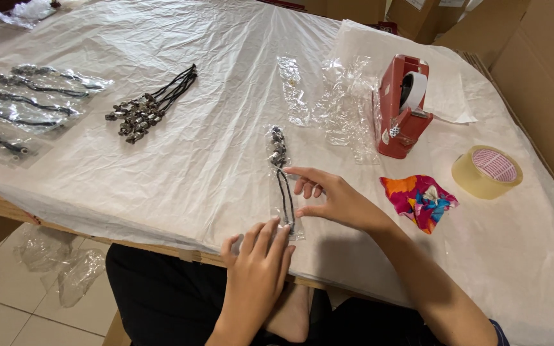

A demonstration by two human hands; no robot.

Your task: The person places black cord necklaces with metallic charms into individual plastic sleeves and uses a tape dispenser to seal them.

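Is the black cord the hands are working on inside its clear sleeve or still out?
Inside: the black cord lies within the narrow clear sleeve, flat under the left hand and right hand.

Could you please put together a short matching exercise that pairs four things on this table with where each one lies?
Things:
1. red tape dispenser
2. roll of clear tape
3. loose bundle of black cords
4. clear bag with a cord

Places:
A. under the fingertips of the left hand and the right hand
B. far right, lying flat beside the colourful cloth
C. left of centre, unbagged, near the row of filled bags
D. upright, behind the colourful cloth, next to empty clear bags

Pairs: 1-D, 2-B, 3-C, 4-A
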